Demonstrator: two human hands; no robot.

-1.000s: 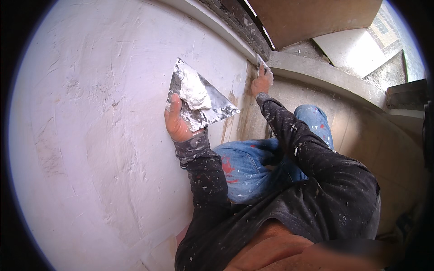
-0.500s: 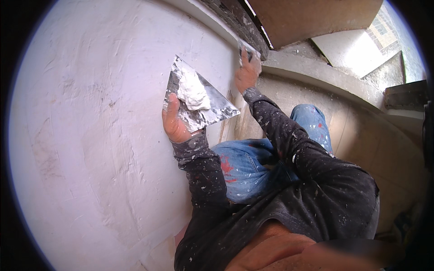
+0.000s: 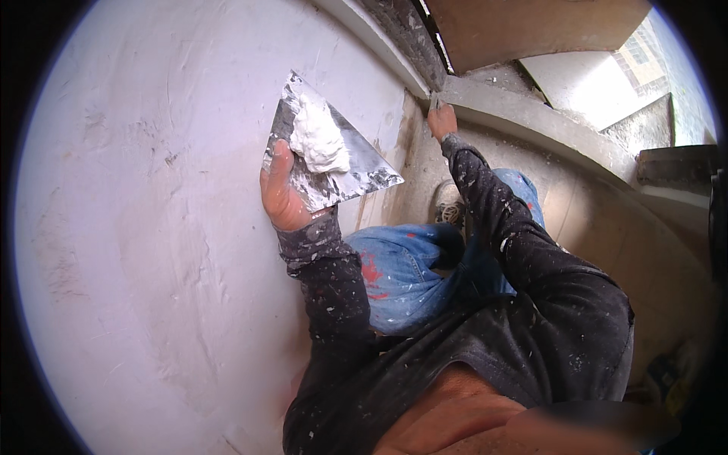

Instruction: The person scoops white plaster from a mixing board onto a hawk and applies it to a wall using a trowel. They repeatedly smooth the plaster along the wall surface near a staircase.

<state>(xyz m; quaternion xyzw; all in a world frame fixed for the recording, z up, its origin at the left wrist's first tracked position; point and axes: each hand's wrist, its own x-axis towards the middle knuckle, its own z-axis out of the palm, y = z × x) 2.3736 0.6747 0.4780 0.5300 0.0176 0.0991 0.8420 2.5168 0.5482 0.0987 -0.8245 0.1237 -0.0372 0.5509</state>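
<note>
My left hand [image 3: 283, 196] is wrapped around the edge of a triangular metal plastering hawk [image 3: 359, 156], its thumb on the top face. A thick heap of white putty [image 3: 318, 138] sits on the hawk, and smears of it cover the metal around the thumb. Farther off, my right hand [image 3: 442, 121] is closed on a putty knife [image 3: 434, 100], seen almost edge-on and mostly hidden by the fingers. The knife is at the corner where the white wall [image 3: 167, 197] meets the sill; whether the blade touches cannot be made out.
A pale concrete sill [image 3: 531, 114] curves away to the right beneath a brown board [image 3: 531, 30]. A dark beam [image 3: 406, 38] runs above the corner. My shoe [image 3: 449, 203] stands on the dusty floor [image 3: 584, 220] below. At the right is a dark block [image 3: 675, 164].
My right hand has moved right and slightly down to the corner, and the knife's broad face has turned edge-on. My left hand and the hawk have shifted slightly left and up.
</note>
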